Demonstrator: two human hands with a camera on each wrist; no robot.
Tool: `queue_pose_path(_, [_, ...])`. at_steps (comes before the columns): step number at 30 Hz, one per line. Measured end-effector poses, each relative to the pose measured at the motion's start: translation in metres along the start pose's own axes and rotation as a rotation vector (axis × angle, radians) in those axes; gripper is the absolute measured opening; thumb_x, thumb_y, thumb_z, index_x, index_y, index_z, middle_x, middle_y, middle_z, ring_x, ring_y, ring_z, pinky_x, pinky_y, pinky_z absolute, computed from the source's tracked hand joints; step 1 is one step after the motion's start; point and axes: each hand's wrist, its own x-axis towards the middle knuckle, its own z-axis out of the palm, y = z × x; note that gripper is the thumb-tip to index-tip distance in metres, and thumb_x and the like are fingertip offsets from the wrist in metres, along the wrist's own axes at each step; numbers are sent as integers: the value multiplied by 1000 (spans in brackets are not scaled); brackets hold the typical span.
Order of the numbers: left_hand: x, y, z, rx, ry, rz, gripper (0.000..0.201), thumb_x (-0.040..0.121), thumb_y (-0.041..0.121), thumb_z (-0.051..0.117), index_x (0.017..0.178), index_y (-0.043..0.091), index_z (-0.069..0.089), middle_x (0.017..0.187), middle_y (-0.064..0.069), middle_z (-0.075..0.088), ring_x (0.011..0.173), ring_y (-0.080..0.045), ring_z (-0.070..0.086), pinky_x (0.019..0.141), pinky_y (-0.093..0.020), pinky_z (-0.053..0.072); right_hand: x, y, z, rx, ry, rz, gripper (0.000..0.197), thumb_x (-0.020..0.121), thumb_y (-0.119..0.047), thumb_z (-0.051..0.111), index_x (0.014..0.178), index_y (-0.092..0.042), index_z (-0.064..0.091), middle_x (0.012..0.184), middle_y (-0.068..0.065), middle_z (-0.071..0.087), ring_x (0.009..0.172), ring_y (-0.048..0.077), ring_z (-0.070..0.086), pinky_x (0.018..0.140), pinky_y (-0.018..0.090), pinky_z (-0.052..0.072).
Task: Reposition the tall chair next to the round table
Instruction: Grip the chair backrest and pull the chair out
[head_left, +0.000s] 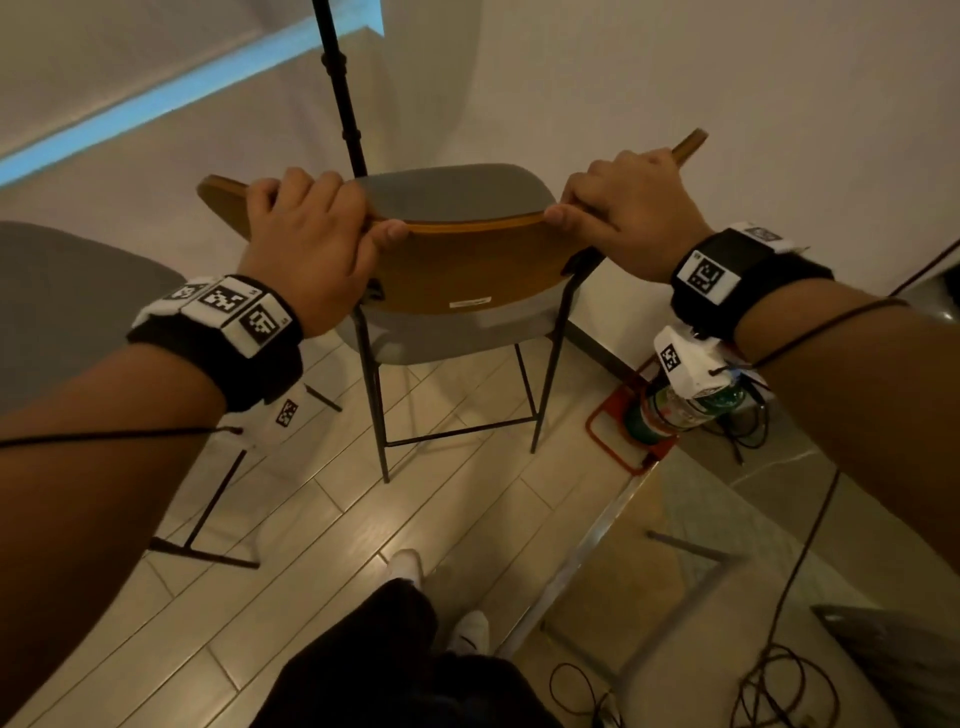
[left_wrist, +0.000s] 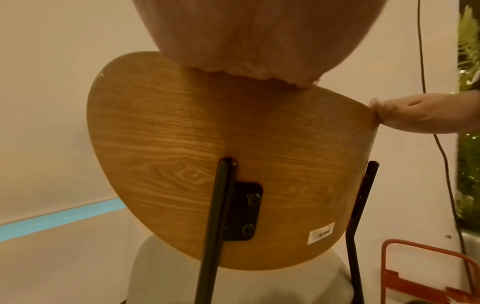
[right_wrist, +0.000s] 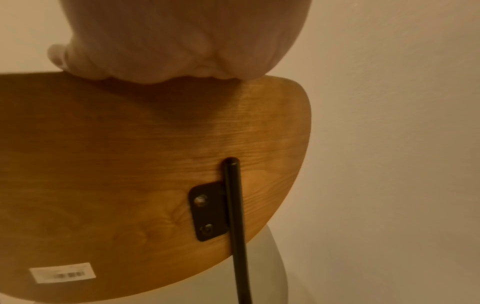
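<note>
The tall chair (head_left: 457, 270) has a curved wooden backrest, a grey padded seat and thin black metal legs, and it stands on the plank floor near a white wall. My left hand (head_left: 311, 228) grips the top edge of the backrest (left_wrist: 207, 144) on its left side, fingers over the front, thumb on the back. My right hand (head_left: 623, 208) grips the same top edge (right_wrist: 155, 144) on its right side. Both wrist views look down the wooden back at the black brackets and legs. A grey rounded surface (head_left: 62, 301) at the left edge may be the round table.
A black pole (head_left: 343, 104) rises behind the chair. A red wire frame (head_left: 618, 441) with a bottle stands on the floor at the right, with cables (head_left: 769, 675) trailing nearby. A black stand base (head_left: 202, 540) lies at the left. My feet (head_left: 410, 566) are behind the chair.
</note>
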Motion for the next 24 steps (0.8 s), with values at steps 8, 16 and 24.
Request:
queue_pose_path(8, [61, 15, 25, 11, 43, -79, 45, 103, 54, 26, 93, 16, 48, 91, -2, 41, 92, -30, 44, 93, -48, 29, 62, 69, 13, -27, -25, -73, 95, 94, -81, 1, 98, -13, 69, 83, 9, 64, 81, 34, 60, 89, 51, 41])
queue_pose_path(16, [116, 27, 46, 22, 66, -154, 46, 103, 55, 25, 89, 17, 46, 90, -4, 45, 90, -29, 45, 93, -46, 28, 120, 128, 27, -65, -43, -147, 96, 95, -80, 1, 93, -13, 69, 79, 9, 65, 75, 34, 61, 84, 54, 46])
queue_pose_path(24, [158, 55, 62, 74, 78, -265, 46, 103, 55, 26, 89, 17, 47, 90, -5, 47, 88, -29, 45, 94, -47, 30, 163, 188, 42, 25, 34, -249, 91, 96, -80, 7, 87, -15, 70, 75, 6, 64, 71, 30, 60, 80, 45, 40])
